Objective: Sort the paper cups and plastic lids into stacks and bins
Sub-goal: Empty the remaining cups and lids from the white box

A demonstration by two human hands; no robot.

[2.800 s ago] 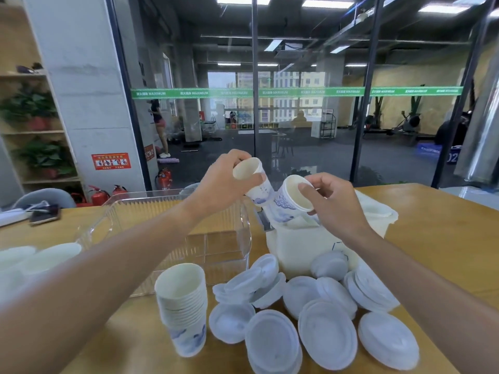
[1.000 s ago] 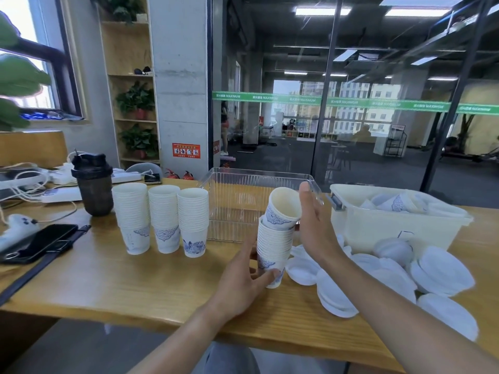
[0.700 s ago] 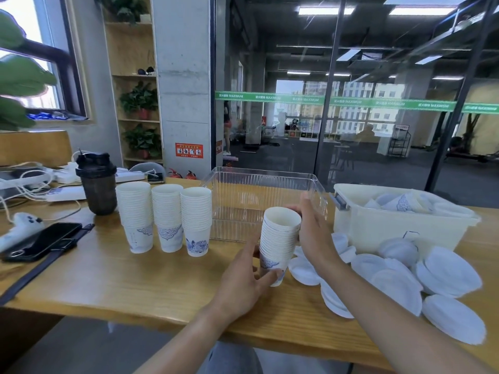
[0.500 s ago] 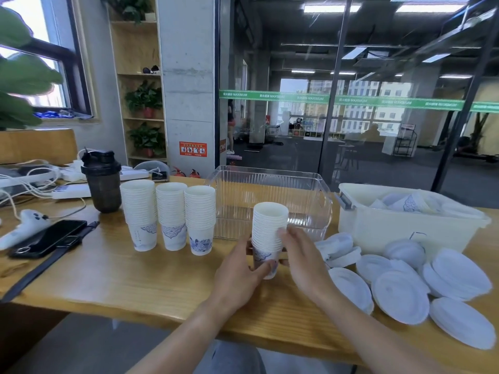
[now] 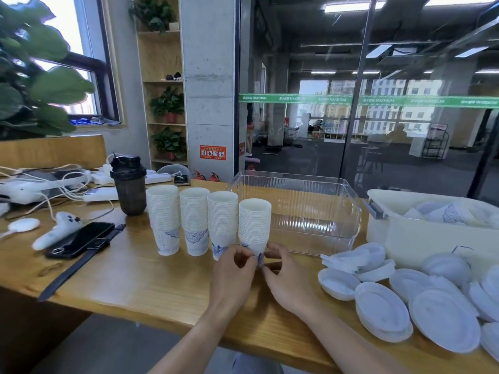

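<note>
My left hand (image 5: 234,268) and right hand (image 5: 283,273) reach forward, fingers curled round the base of the fourth cup stack (image 5: 254,225) (rightmost in the row) standing on the desk (image 5: 151,276).

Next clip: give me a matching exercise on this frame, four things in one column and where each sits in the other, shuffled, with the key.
Things:
1. black shaker bottle
2. clear plastic bin
3. loose plastic lids
4. fourth cup stack

Places:
A. spread on the table in front of the white bin
B. held at its base between the left hand and the right hand
C. just left of the row of cup stacks
D. empty, behind the rightmost cup stack

Pairs: 1-C, 2-D, 3-A, 4-B
</note>
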